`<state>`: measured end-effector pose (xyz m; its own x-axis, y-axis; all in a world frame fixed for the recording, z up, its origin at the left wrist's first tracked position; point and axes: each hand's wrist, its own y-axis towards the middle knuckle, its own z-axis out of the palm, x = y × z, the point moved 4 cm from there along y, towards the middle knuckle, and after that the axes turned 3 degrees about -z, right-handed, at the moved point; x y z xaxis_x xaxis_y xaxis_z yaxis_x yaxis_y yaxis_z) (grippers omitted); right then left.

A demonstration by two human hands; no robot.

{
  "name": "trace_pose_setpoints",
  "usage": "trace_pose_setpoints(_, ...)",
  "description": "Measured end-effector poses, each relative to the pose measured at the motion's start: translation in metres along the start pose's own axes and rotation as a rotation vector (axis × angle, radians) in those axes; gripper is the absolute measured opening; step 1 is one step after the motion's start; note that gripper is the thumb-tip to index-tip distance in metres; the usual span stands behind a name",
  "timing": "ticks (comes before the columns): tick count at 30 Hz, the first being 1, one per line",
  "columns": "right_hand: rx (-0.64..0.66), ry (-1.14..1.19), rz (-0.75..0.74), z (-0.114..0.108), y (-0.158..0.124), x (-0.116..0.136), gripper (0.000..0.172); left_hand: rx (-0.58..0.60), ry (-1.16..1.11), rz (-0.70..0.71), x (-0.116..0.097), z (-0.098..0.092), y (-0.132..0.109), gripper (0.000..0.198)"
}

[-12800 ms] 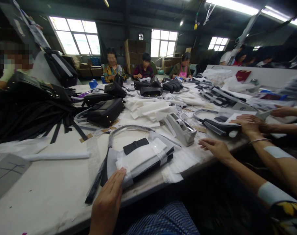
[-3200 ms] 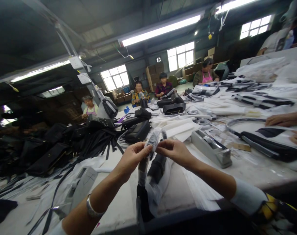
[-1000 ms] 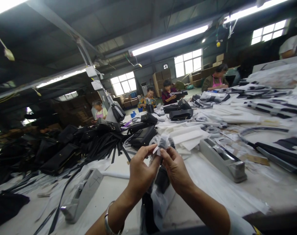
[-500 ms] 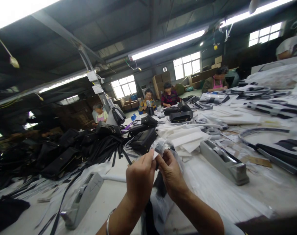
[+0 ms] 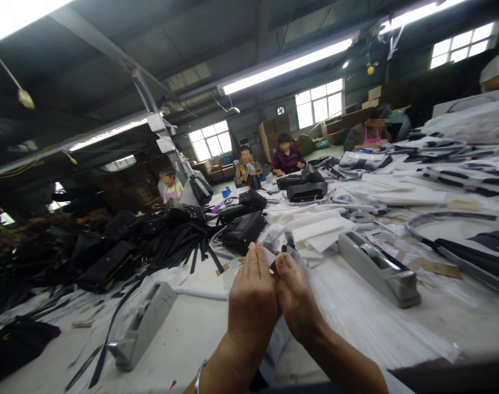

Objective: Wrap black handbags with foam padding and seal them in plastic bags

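My left hand point(image 5: 253, 295) and my right hand point(image 5: 295, 293) are pressed together at the middle front of the table. They close around a black strap wrapped in clear plastic point(image 5: 275, 234), which loops out beyond my fingertips and trails down between my forearms. A small white slip point(image 5: 269, 257) shows between the fingers of both hands. Left fingers lie straight and close together over it, while the right thumb and fingers pinch from the other side. Most of the strap inside my grip is hidden.
Grey tape dispensers stand left point(image 5: 144, 328) and right point(image 5: 378, 271). Black bags point(image 5: 243, 231) lie just beyond my hands, with a heap of black straps point(image 5: 175, 246) to the left. White sheets point(image 5: 319, 230) and plastic film point(image 5: 368, 323) spread rightward. Several people sit farther back.
My left hand has turned and moved right, against my right hand, its fingers now straighter over the white slip. The plastic-wrapped loop stands out more beyond the fingertips. The view has shifted slightly.
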<state>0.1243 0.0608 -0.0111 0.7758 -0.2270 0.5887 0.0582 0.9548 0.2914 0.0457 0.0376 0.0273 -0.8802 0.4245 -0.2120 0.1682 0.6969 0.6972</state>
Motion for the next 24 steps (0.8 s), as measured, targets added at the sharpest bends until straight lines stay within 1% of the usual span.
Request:
trace_pose_setpoints(3, -0.050, -0.054, 0.009, -0.011, 0.002, 0.000, 0.029, 0.060, -0.054, 0.008, 0.001, -0.010, 0.003, 0.047)
trace_pose_setpoints(5, -0.065, -0.039, 0.054, -0.019, 0.005, 0.002, 0.029, 0.115, -0.190, -0.034, 0.009, -0.019, 0.008, 0.047)
trace_pose_setpoints(8, 0.011, -0.106, 0.094, -0.023, 0.009, 0.008, 0.027, 0.267, -0.518, -0.203, 0.027, -0.025, 0.017, 0.042)
trace_pose_setpoints(11, 0.123, -0.219, 0.039, -0.019, 0.012, 0.015, 0.023, 0.418, -0.768, -0.336, 0.039, -0.020, 0.024, 0.039)
trace_pose_setpoints(12, 0.143, -0.265, 0.012, -0.018, 0.014, 0.016, 0.023, 0.440, -0.806, -0.371, 0.040, -0.018, 0.025, 0.040)
trace_pose_setpoints(14, 0.157, -0.392, -0.036, -0.019, 0.017, 0.018, 0.025, 0.444, -0.843, -0.443, 0.041, -0.013, 0.025, 0.042)
trace_pose_setpoints(16, 0.179, -0.583, -0.097, -0.029, 0.023, 0.025, 0.027, 0.413, -0.863, -0.505, 0.040, -0.011, 0.023, 0.045)
trace_pose_setpoints(18, 0.205, -0.831, -0.206, -0.053, 0.029, 0.041, 0.027, 0.367, -0.868, -0.554, 0.040, -0.010, 0.020, 0.048)
trace_pose_setpoints(20, 0.153, -1.143, -0.320, -0.095, 0.034, 0.068, 0.026, 0.330, -0.875, -0.602, 0.041, -0.010, 0.017, 0.052)
trace_pose_setpoints(21, 0.063, -1.296, -0.369, -0.122, 0.036, 0.087, 0.025, 0.318, -0.880, -0.621, 0.042, -0.010, 0.016, 0.053)
trace_pose_setpoints(23, -0.201, -1.629, -0.331, -0.181, 0.037, 0.125, 0.025, 0.307, -0.888, -0.646, 0.043, -0.009, 0.014, 0.055)
trace_pose_setpoints(24, -0.303, -1.679, -0.310, -0.208, 0.036, 0.143, 0.025, 0.305, -0.891, -0.654, 0.044, -0.008, 0.014, 0.055)
